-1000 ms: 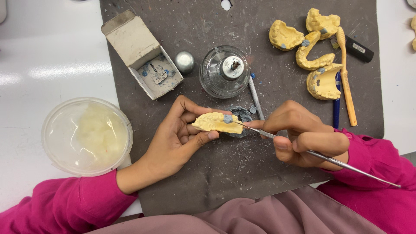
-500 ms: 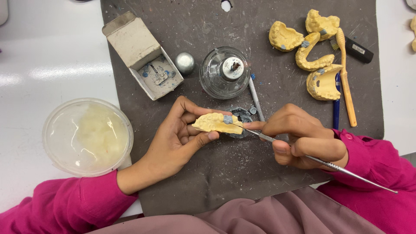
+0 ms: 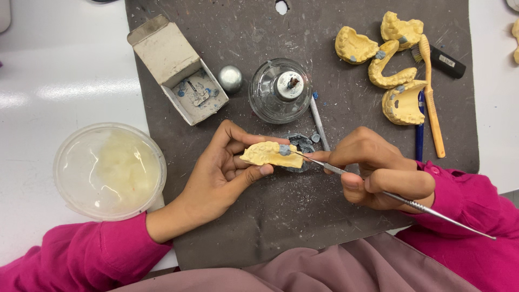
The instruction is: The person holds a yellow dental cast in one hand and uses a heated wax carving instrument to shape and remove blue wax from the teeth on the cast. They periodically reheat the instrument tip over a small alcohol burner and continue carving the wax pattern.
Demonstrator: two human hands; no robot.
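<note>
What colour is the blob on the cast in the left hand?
Blue-grey blob on the yellow cast; head view shows it.

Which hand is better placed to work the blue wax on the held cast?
Right. The right hand already grips the metal instrument, its tip at the blue wax. The left hand is occupied holding the yellow cast.

L hand (image 3: 224, 173) palm-up, fingers curled, thumb & fingertips pinching a small yellow cast (image 3: 270, 154); wrist bent, forearm in pink sleeve coming from lower left. R hand (image 3: 378, 170) in pen grip, thumb + index + middle closed round a thin metal tool (image 3: 400, 199), tip at the cast; R forearm, pink sleeve, from lower right.
</note>
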